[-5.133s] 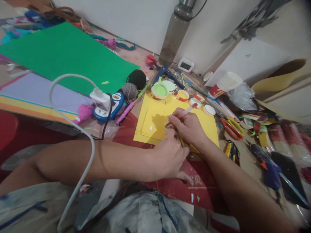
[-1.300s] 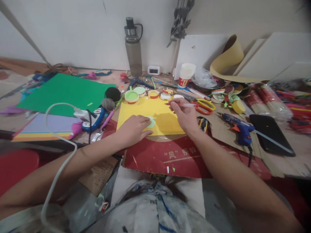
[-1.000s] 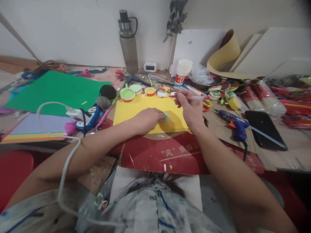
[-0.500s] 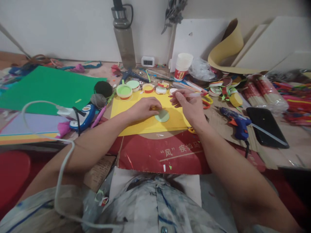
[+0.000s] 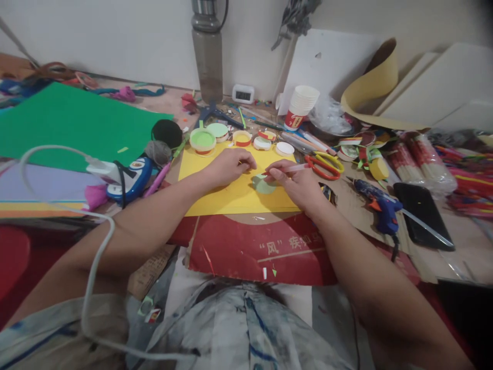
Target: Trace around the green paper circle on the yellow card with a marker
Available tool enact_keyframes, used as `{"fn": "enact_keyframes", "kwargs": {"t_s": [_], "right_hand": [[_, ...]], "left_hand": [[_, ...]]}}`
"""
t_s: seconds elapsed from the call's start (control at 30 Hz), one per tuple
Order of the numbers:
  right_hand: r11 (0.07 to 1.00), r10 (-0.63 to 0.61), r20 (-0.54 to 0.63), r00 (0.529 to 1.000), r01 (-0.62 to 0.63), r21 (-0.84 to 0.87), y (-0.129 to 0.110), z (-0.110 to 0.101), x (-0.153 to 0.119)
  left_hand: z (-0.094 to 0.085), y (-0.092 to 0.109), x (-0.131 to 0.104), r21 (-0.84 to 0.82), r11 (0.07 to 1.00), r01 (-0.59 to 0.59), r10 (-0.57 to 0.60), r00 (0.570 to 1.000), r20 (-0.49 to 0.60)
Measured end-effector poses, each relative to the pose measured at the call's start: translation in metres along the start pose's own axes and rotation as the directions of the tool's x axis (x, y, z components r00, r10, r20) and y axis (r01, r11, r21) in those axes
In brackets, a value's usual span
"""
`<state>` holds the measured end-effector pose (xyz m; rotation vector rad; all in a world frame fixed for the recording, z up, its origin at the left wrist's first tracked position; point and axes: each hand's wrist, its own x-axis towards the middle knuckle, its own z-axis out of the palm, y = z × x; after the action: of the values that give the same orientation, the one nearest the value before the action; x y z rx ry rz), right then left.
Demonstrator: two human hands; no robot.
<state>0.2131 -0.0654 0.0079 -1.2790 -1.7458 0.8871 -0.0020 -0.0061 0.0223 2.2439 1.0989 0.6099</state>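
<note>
Spanning the view from side to side, your bench (image 5: 472, 259) carries all the listed sheets and tools. A green sheet (image 5: 73, 128) lies at your far left. A red printed cardboard (image 5: 231, 241) lies directly in front of your body, with yellow paper (image 5: 215, 200) on it. Your left hand (image 5: 235, 167) is over the yellow paper, fingers half curled; you cannot tell whether its fingertips pinch anything. Your right hand (image 5: 298, 185) is closed in a writing grip. A blue glue gun (image 5: 379, 203) lies to the right of your right forearm; scissors (image 5: 324, 167) with red and yellow handles lie just beyond your right hand. The red-ended pen (image 5: 298, 167) is between your right thumb and fingers, its tip at the upper edge of the pale green disc (image 5: 264, 186); contact cannot be confirmed. The disc lies flat on the yellow paper, between your hands.
</note>
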Motion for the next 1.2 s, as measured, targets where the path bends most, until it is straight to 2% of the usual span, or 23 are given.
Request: {"fn": "enact_keyframes", "kwargs": {"t_s": [0.67, 0.83, 1.0, 1.2], "right_hand": [[1.0, -0.019, -0.014, 1.0, 0.018, -0.004, -0.0016, 0.0004, 0.0016], [0.999, -0.024, -0.022, 0.999, 0.024, 0.025, -0.0022, 0.0008, 0.003], [0.998, 0.0, -0.02, 1.0, 0.001, 0.056, 0.0006, 0.0021, 0.0041], [0.995, 0.015, -0.013, 1.0, -0.014, 0.099, 0.0036, 0.0027, 0.0049]], "left_hand": [[-0.0006, 0.0009, -0.0026, 0.057, 0.993, -0.104, 0.106, 0.994, -0.023], [-0.0005, 0.0025, -0.0065, 0.095, 0.958, -0.269, 0.277, 0.957, -0.088], [-0.0002, 0.0001, -0.0076, 0.147, 0.903, -0.405, 0.406, 0.914, 0.024], [0.0031, 0.0006, -0.0093, 0.288, 0.814, -0.504, 0.477, 0.864, 0.164]]}}
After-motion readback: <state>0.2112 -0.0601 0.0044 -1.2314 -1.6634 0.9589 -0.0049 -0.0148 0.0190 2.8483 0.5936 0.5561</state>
